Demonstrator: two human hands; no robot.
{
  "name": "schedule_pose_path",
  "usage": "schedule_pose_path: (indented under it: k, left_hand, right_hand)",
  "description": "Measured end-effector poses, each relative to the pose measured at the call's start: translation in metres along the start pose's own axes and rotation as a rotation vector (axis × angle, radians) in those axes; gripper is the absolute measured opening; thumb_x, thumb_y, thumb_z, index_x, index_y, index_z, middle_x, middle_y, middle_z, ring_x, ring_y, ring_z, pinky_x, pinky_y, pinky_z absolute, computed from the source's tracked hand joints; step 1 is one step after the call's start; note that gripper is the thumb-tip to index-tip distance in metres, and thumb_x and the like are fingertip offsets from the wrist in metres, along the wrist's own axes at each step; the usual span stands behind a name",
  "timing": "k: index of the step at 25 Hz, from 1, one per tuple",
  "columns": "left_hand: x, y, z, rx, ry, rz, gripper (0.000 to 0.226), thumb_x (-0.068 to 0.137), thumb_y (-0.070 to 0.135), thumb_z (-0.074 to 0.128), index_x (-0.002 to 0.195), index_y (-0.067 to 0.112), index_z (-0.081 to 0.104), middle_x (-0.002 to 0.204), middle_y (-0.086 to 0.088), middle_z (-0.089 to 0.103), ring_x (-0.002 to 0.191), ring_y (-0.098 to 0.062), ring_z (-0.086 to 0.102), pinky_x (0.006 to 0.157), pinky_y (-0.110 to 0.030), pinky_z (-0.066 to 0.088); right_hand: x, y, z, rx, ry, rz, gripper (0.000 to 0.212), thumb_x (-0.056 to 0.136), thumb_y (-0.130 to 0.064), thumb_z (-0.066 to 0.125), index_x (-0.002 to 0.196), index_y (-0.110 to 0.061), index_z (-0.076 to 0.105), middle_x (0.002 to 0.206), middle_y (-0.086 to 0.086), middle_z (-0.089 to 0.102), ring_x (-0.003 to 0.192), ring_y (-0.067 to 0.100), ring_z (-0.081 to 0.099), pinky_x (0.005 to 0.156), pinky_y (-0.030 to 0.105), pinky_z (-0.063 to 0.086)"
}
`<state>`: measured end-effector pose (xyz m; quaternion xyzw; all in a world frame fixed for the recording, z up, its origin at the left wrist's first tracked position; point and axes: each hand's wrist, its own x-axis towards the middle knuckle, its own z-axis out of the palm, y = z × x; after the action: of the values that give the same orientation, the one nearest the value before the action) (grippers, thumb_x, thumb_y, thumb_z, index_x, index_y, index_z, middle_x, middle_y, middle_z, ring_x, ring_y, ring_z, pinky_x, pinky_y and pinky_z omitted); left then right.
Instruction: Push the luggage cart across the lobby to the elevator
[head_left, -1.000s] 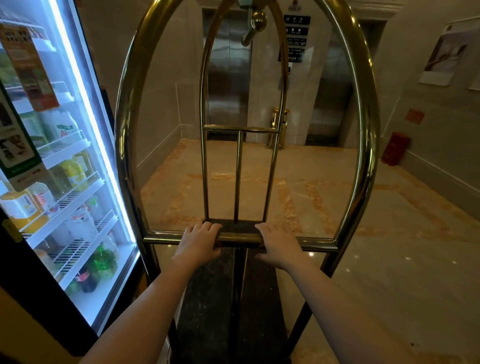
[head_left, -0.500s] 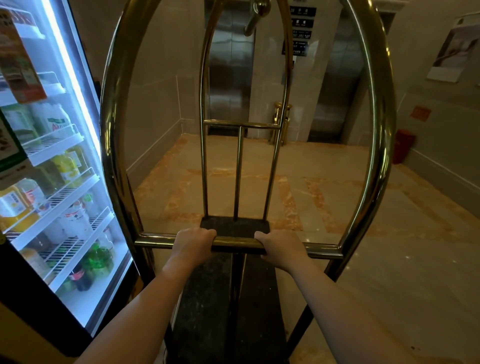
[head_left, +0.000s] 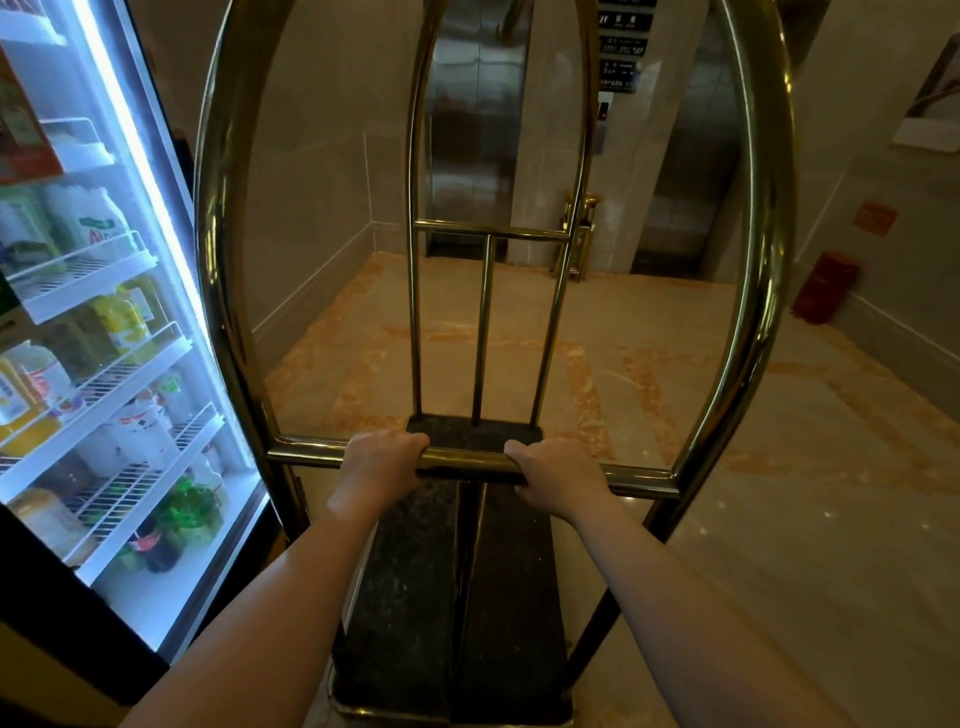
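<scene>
A brass luggage cart (head_left: 758, 291) with tall arched hoops and a dark carpeted deck (head_left: 415, 597) fills the middle of the head view. My left hand (head_left: 379, 462) is closed over its horizontal push bar (head_left: 467, 460), left of centre. On the same bar my right hand (head_left: 556, 473) grips right of centre. The deck carries nothing. Ahead, seen through the hoops, two steel elevator doors stand shut: one (head_left: 475, 130) straight on, the other (head_left: 685, 171) further right. A call panel (head_left: 602, 111) sits on the pillar between them.
A lit glass-door drinks fridge (head_left: 104, 338) stands close on the left, nearly touching the cart's left hoop. A brass stand (head_left: 576, 234) stands by the pillar. A red box (head_left: 826, 286) sits against the right wall. Marble floor (head_left: 779, 519) stretches ahead and to the right.
The cart and I have rolled forward. The elevators look closer and larger, and the fridge has slid back along the left. Both hands keep the same hold on the bar.
</scene>
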<state>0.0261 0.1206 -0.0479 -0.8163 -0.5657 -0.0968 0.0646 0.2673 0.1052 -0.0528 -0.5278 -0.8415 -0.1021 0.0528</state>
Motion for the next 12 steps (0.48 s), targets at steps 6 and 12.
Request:
schedule_pose_path:
  k: [6, 12]
  left_hand:
    - [0.05, -0.01, 0.012, 0.007, -0.007, 0.0, 0.017, 0.086, 0.042, 0.063, 0.092, 0.027, 0.065, 0.082, 0.006, 0.068, 0.075, -0.017, 0.065, 0.073, -0.036, 0.055]
    - [0.11, -0.023, 0.023, 0.019, -0.039, 0.001, 0.016, 0.087, 0.039, 0.062, 0.096, 0.026, 0.064, 0.084, 0.005, 0.068, 0.075, -0.017, 0.065, 0.071, -0.033, 0.053]
  right_hand:
    - [0.041, 0.031, 0.012, -0.029, 0.017, -0.013, 0.025, 0.084, -0.027, 0.069, 0.103, -0.021, 0.054, 0.075, -0.001, 0.066, 0.065, 0.019, 0.065, 0.057, 0.033, 0.053]
    - [0.09, 0.063, 0.025, -0.022, 0.022, -0.001, 0.021, 0.085, -0.027, 0.067, 0.101, -0.021, 0.054, 0.077, -0.001, 0.067, 0.066, 0.019, 0.065, 0.056, 0.031, 0.049]
